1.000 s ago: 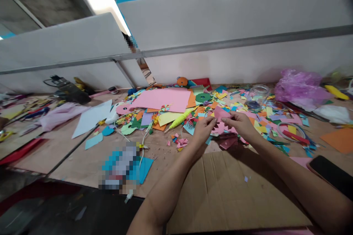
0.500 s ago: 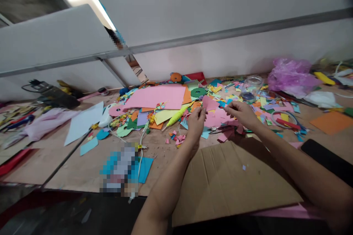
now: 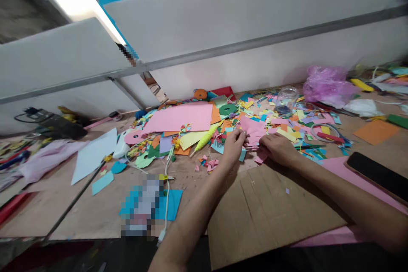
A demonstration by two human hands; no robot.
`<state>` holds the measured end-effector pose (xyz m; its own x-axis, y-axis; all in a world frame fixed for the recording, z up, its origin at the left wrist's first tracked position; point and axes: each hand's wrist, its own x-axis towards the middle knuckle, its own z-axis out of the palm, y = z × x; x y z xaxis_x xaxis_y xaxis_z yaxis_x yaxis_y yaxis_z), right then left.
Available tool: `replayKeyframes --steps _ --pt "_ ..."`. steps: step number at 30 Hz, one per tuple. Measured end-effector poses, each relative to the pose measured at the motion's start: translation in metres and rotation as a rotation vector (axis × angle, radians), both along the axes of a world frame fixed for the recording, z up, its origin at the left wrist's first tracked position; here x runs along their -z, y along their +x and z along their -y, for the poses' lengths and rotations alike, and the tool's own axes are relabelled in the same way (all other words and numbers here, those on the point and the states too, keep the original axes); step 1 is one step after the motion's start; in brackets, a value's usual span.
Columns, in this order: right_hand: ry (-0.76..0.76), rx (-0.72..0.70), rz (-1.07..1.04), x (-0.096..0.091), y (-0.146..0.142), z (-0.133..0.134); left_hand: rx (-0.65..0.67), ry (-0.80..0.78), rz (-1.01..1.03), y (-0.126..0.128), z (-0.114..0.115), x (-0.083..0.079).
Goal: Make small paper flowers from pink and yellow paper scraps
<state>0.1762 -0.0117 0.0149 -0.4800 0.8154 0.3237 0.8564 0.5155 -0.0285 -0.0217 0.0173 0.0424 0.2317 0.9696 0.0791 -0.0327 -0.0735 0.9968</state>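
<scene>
My left hand (image 3: pixel 235 143) is closed, thumb and fingertips pinching a piece of pink paper (image 3: pixel 253 126) at its lower left edge. My right hand (image 3: pixel 280 148) lies low over the scrap pile, just right of the other hand. Its fingers are curled in, and what they grip is hidden beneath them. Under both forearms lies a flat brown cardboard sheet (image 3: pixel 270 216). Small pink paper cuttings (image 3: pixel 208 163) are scattered on the table left of my left hand. A lime-yellow pointed tool (image 3: pixel 205 139) rests on the paper beyond them.
Large pink sheets (image 3: pixel 178 118) lie on coloured scraps toward the back panel (image 3: pixel 255 63). A glass jar (image 3: pixel 287 101) and purple plastic bag (image 3: pixel 330 86) stand at the back right. A dark phone (image 3: pixel 379 172) lies right; a white cable (image 3: pixel 167 195) hangs over the front edge.
My right hand has come down and closer to the left, onto the pile where dark scissors lay. My left hand has lowered slightly with the pink paper. The view has shifted a little.
</scene>
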Motion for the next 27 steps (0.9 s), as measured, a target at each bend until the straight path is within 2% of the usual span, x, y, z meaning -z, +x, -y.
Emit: replayKeyframes --steps 2,5,9,12,14,16,22,27 --pt "-0.019 0.106 -0.139 -0.004 0.003 0.001 -0.010 -0.033 -0.002 -0.008 0.006 0.001" --pt "-0.161 0.246 -0.445 -0.012 0.008 0.003 -0.051 -0.068 0.007 -0.019 0.015 0.006" --pt "-0.440 0.263 -0.924 -0.019 0.008 0.005 -0.043 -0.104 0.033 -0.026 0.019 0.018" --pt "-0.688 0.246 -1.155 -0.021 0.001 0.010 -0.027 -0.122 0.043 -0.028 0.019 0.028" --pt "-0.809 0.220 -1.206 -0.021 -0.005 0.016 -0.036 -0.130 0.033 -0.028 0.020 0.032" --pt "-0.851 0.193 -1.214 -0.021 -0.008 0.022 -0.047 -0.117 0.015 -0.028 0.021 0.032" --pt "-0.908 0.186 -1.243 -0.022 -0.014 0.035 -0.041 0.000 -0.063 -0.028 0.026 0.023" --pt "-0.918 0.160 -1.212 -0.028 -0.018 0.038 -0.010 0.038 -0.116 -0.026 0.028 0.027"
